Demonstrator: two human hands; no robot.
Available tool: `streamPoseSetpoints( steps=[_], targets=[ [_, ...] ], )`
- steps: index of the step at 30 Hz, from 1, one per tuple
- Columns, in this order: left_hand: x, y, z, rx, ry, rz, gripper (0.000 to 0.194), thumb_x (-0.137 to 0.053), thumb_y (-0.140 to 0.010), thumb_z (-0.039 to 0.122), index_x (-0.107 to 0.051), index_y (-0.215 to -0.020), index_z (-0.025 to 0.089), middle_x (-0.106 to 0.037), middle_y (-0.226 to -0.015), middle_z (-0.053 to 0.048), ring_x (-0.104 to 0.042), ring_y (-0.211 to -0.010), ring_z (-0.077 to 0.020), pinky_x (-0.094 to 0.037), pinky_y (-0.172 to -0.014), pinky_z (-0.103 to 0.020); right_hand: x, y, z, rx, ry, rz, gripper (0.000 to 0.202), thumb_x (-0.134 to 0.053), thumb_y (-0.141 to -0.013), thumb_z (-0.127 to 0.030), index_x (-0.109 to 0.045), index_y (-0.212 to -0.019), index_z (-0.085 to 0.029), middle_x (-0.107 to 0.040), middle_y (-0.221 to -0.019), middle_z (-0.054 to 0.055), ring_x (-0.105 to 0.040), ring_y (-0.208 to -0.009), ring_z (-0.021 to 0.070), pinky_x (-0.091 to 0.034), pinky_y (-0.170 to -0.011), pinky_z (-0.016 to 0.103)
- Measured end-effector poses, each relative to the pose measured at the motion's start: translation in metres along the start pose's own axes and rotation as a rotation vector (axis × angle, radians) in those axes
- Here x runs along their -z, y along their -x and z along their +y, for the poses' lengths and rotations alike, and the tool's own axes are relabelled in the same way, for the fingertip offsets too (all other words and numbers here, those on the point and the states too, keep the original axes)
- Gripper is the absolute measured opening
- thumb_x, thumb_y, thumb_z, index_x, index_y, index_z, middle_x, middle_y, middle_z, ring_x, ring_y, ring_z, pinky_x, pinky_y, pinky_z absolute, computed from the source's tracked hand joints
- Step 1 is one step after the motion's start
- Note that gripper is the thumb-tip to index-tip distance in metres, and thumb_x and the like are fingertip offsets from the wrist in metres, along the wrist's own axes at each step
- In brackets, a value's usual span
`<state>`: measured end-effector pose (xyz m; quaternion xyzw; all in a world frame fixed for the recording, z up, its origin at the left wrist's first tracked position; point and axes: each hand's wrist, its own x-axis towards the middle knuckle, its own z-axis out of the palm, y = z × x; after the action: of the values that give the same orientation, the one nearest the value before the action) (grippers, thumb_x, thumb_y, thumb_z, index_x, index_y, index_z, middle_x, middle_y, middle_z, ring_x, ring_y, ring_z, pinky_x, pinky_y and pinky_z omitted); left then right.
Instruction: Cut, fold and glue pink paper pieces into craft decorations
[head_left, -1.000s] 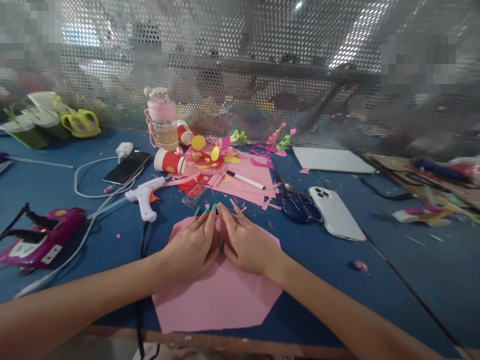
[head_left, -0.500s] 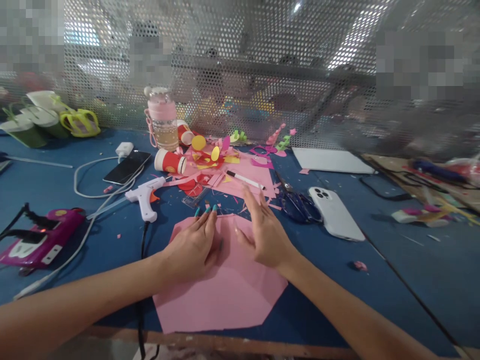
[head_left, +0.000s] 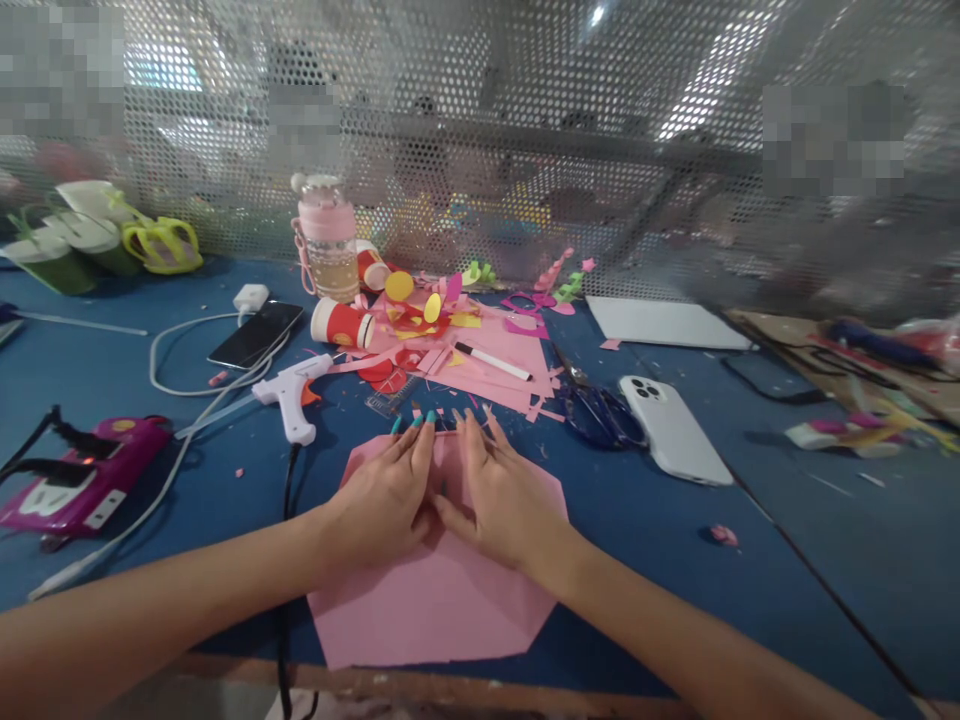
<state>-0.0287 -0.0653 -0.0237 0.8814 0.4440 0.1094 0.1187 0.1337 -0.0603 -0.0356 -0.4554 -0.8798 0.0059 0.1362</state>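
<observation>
A large pink paper (head_left: 442, 620) with angled corners lies on the blue table near its front edge. My left hand (head_left: 386, 500) rests flat on the paper's left half, fingers stretched out toward its far edge. On the right half lies my right hand (head_left: 502, 495), palm down with fingers extended and thumb reaching toward the left thumb. Both hands press on the sheet, and neither grips anything. A small dark mark shows on the paper between them. The parts of the sheet under my palms are hidden.
Left of the paper lies a white glue gun (head_left: 292, 395), its black cord running to the front edge. A purple power strip (head_left: 90, 480), scissors (head_left: 600, 410), a white phone (head_left: 675, 430), a marker (head_left: 493, 361), paper scraps, a red cup (head_left: 343, 325) and a bottle (head_left: 328, 240) surround it.
My right hand has come down and leftward onto the paper, close beside my left hand. My left hand has stayed nearly in place.
</observation>
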Motion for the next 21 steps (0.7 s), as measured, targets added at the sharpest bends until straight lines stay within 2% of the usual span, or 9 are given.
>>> streamPoseSetpoints(
  steps=[2, 5, 8, 10, 15, 17, 19, 21],
  targets=[
    [0.0001, -0.0002, -0.0003, 0.002, 0.005, 0.005, 0.077, -0.043, -0.062, 0.018, -0.015, -0.131, 0.0, -0.034, -0.133, -0.028, -0.03, -0.126, -0.033, -0.039, -0.094, -0.047, -0.0013, 0.0008, 0.0003, -0.028, -0.008, 0.062, 0.084, -0.043, -0.076, -0.042, -0.01, -0.131, 0.013, -0.035, -0.129, 0.035, -0.027, -0.126, 0.0384, -0.027, -0.099, 0.057],
    [0.0003, -0.0007, -0.0007, -0.007, 0.02, 0.005, 0.079, -0.043, -0.059, 0.017, -0.015, -0.131, -0.001, -0.034, -0.133, -0.029, -0.029, -0.126, -0.0336, -0.038, -0.095, -0.047, 0.0006, -0.0013, -0.0018, 0.068, -0.041, 0.055, 0.084, -0.043, -0.077, -0.038, -0.002, -0.133, 0.01, -0.025, -0.136, 0.032, -0.017, -0.13, 0.0347, -0.022, -0.103, 0.056],
    [0.0011, -0.0013, -0.0007, -0.006, 0.02, -0.016, 0.08, -0.043, -0.056, 0.016, -0.016, -0.129, -0.004, -0.033, -0.133, -0.03, -0.028, -0.126, -0.0332, -0.038, -0.095, -0.048, 0.0039, -0.0045, -0.0046, 0.152, -0.092, -0.065, 0.076, -0.038, -0.079, -0.033, -0.007, -0.133, 0.011, -0.028, -0.135, 0.031, -0.025, -0.129, 0.0303, -0.023, -0.105, 0.05],
    [0.0017, -0.0014, -0.0006, -0.006, 0.015, -0.022, 0.081, -0.043, -0.056, 0.016, -0.016, -0.129, -0.005, -0.032, -0.133, -0.031, -0.029, -0.126, -0.0337, -0.038, -0.095, -0.048, 0.0045, -0.0051, -0.0056, 0.127, -0.105, -0.091, 0.074, -0.038, -0.08, -0.034, -0.012, -0.132, 0.01, -0.03, -0.134, 0.031, -0.03, -0.126, 0.03, -0.025, -0.104, 0.049],
    [0.0038, -0.0013, 0.0003, 0.001, 0.006, -0.03, 0.079, -0.043, -0.057, 0.017, -0.016, -0.129, -0.003, -0.034, -0.132, -0.03, -0.029, -0.126, -0.0339, -0.04, -0.092, -0.049, 0.0005, -0.0002, -0.0046, -0.041, -0.092, -0.003, 0.088, -0.044, -0.075, -0.048, -0.011, -0.131, 0.011, -0.036, -0.128, 0.034, -0.03, -0.125, 0.0365, -0.027, -0.1, 0.055],
    [0.0045, -0.0014, 0.001, 0.018, -0.008, -0.039, 0.078, -0.043, -0.058, 0.018, -0.016, -0.129, -0.003, -0.035, -0.132, -0.03, -0.029, -0.126, -0.0333, -0.041, -0.092, -0.047, -0.0009, 0.0016, -0.0036, -0.108, -0.078, 0.058, 0.099, -0.048, -0.071, -0.053, -0.004, -0.131, 0.013, -0.031, -0.129, 0.038, -0.027, -0.125, 0.0404, -0.026, -0.099, 0.058],
    [0.0047, -0.0017, 0.0014, 0.023, -0.02, -0.05, 0.078, -0.043, -0.059, 0.018, -0.017, -0.128, -0.004, -0.035, -0.132, -0.029, -0.029, -0.126, -0.0328, -0.041, -0.093, -0.046, -0.0011, 0.0017, -0.0029, -0.103, -0.069, 0.125, 0.104, -0.051, -0.07, -0.051, 0.002, -0.131, 0.013, -0.021, -0.134, 0.038, -0.016, -0.128, 0.0416, -0.021, -0.1, 0.06],
    [0.0048, -0.002, 0.0017, 0.017, -0.025, -0.06, 0.078, -0.043, -0.057, 0.018, -0.019, -0.127, -0.006, -0.034, -0.132, -0.031, -0.028, -0.127, -0.033, -0.039, -0.095, -0.046, -0.0002, 0.0, -0.0028, -0.009, -0.089, 0.115, 0.096, -0.048, -0.074, -0.044, 0.004, -0.132, 0.012, -0.013, -0.138, 0.035, -0.006, -0.131, 0.0378, -0.018, -0.102, 0.059]
  ],
)
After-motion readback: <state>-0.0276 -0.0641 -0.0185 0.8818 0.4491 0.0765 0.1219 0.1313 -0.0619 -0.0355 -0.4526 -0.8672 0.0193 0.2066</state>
